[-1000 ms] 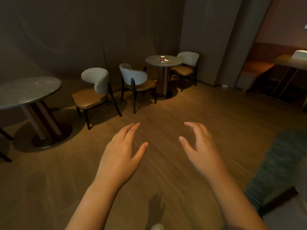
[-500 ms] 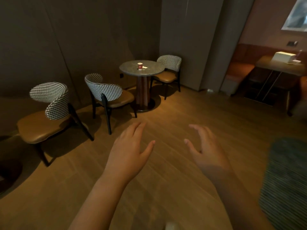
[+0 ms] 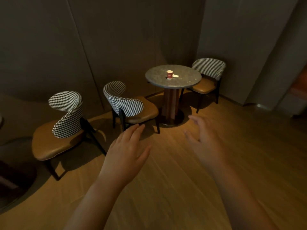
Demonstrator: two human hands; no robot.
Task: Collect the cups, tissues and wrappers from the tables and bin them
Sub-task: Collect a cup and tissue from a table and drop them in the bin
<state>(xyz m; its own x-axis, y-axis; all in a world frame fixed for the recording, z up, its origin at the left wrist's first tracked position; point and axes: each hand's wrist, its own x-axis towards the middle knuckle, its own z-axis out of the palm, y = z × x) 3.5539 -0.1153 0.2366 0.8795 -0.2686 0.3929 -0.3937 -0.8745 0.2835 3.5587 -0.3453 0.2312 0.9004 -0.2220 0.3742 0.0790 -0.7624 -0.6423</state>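
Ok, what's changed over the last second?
The view has closed in on the round grey stone table, now larger in frame. Nothing was grasped or released: left hand and right hand stay open and empty; the red paper cup and white tissue beside it sit unmoved.

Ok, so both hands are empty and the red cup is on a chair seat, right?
No. The head view shows the red cup standing on the round table instead. The left hand and right hand are indeed empty.
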